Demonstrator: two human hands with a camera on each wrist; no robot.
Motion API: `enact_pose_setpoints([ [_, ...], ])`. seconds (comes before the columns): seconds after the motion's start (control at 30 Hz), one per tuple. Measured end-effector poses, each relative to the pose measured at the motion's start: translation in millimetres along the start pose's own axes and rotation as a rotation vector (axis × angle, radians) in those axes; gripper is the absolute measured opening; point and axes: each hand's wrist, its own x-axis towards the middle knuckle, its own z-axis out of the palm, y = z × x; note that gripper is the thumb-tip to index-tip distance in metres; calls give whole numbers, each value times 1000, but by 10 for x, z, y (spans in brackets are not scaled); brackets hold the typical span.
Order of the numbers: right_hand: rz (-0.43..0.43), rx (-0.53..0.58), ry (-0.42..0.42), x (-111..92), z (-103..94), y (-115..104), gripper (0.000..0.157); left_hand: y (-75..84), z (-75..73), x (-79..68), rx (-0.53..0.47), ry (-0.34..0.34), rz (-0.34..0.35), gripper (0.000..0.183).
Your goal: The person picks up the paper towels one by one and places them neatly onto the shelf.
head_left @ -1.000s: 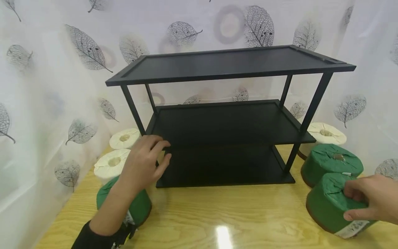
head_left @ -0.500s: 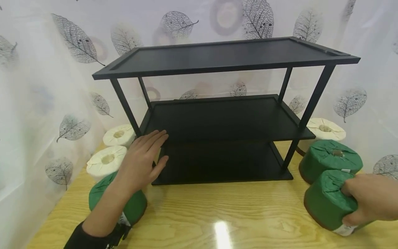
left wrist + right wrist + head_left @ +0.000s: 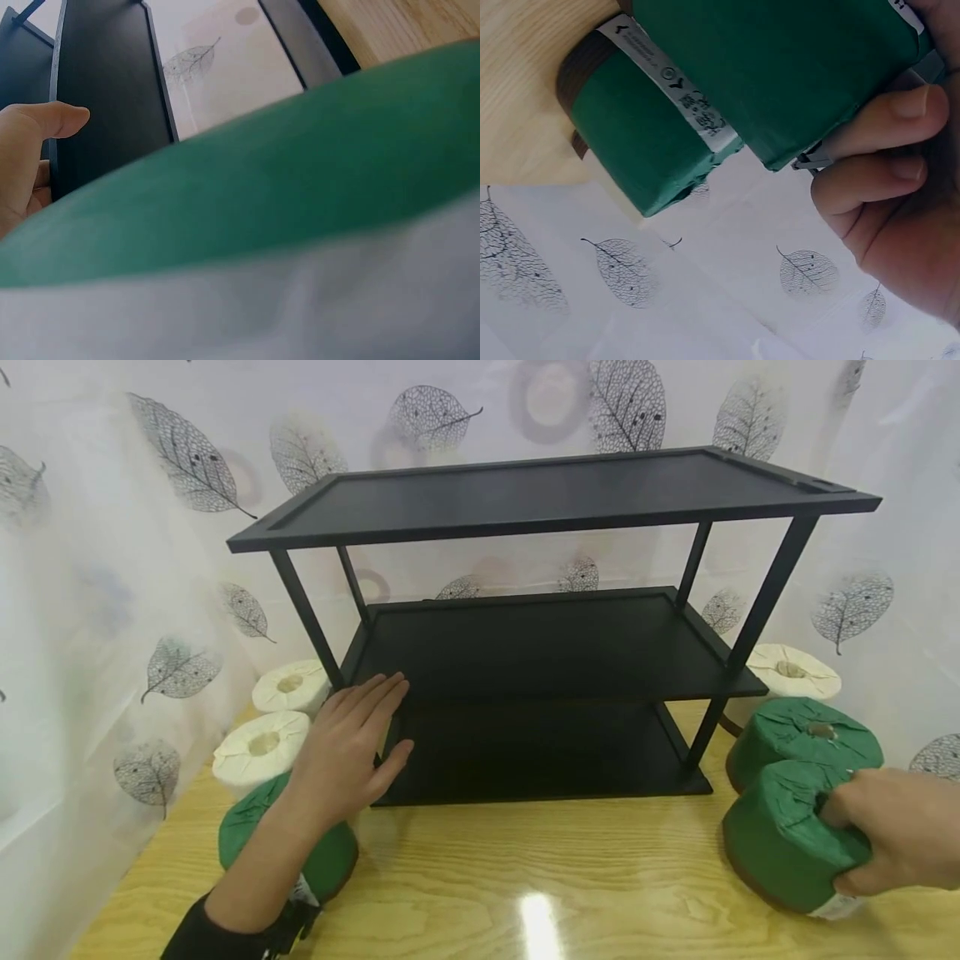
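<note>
My right hand (image 3: pixel 900 831) grips the front green-wrapped paper roll (image 3: pixel 787 852) at its top, with fingertips at the core hole and the thumb low on the side. The roll leans slightly; whether its base touches the table I cannot tell. In the right wrist view the same roll (image 3: pixel 772 67) is close, with curled fingers (image 3: pixel 885 180) beside its top edge. My left hand (image 3: pixel 345 756) is held with straight fingers by the left front post of the black three-tier shelf (image 3: pixel 540 643). A green roll (image 3: pixel 330 860) stands under the left forearm, blurred large in the left wrist view.
Behind the gripped roll stand another green roll (image 3: pixel 798 739) and a cream-wrapped roll (image 3: pixel 813 672). Two cream rolls, one nearer (image 3: pixel 258 747) and one farther (image 3: pixel 288 685), stand left of the shelf. A leaf-patterned sheet (image 3: pixel 187 610) hangs around the wooden table (image 3: pixel 555 852).
My right hand has closed further on the front green roll, which has shifted slightly left and tilted. My left hand's fingers have straightened near the shelf post. The view has shifted a little.
</note>
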Motion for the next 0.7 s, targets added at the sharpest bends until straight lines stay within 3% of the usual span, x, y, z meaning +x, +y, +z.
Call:
enact_pose_setpoints([
  [0.27, -81, -56, 79, 161, -204, -248, 38, 4, -4, 8, 4, -12, 2, 64],
  [0.5, -200, -95, 225, 430, -332, -460, 36, -7, -13, -7, 14, -35, -1, 69],
  [0.7, -203, -89, 220, 653, -432, -524, 33, -10, -11, -8, 16, -37, 0, 69],
])
